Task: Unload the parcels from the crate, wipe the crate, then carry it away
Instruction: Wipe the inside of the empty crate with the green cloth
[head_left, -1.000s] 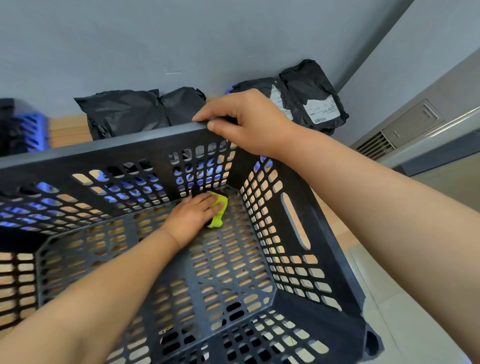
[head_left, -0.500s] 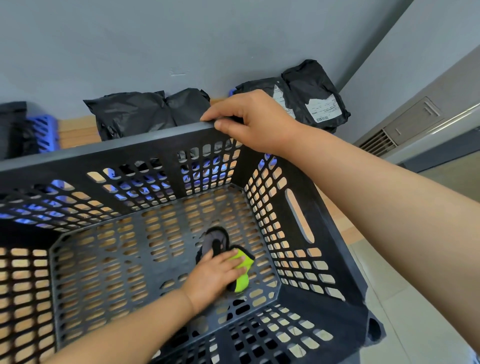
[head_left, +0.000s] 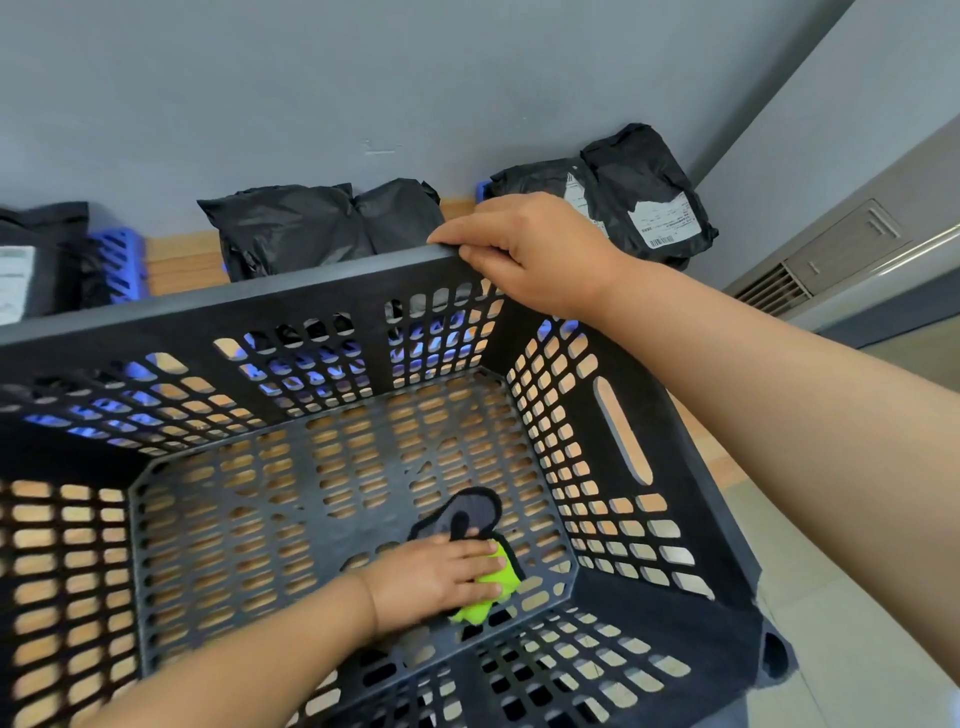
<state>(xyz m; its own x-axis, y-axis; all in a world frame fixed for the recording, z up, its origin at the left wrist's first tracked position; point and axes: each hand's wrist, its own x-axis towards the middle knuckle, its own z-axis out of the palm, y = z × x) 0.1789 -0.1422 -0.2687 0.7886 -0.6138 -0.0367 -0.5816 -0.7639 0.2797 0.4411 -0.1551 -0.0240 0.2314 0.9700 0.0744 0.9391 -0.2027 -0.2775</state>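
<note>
Because its fingers lie nearly flat on the green cloth, the left hand presses it to the floor of the crate. The right hand curls its fingers over the far rim, likely steadying the emptied crate. The black parcels sit beyond, against the wall.

You're in a parcel-handling room, a mailroom or depot corner. Black poly-bag parcels with printed shipping labels lie along a wooden bench against a grey wall. Blue plastic crates sit among them, and a black slotted crate stands before you. A vent grille and pale floor tiles show at right.
</note>
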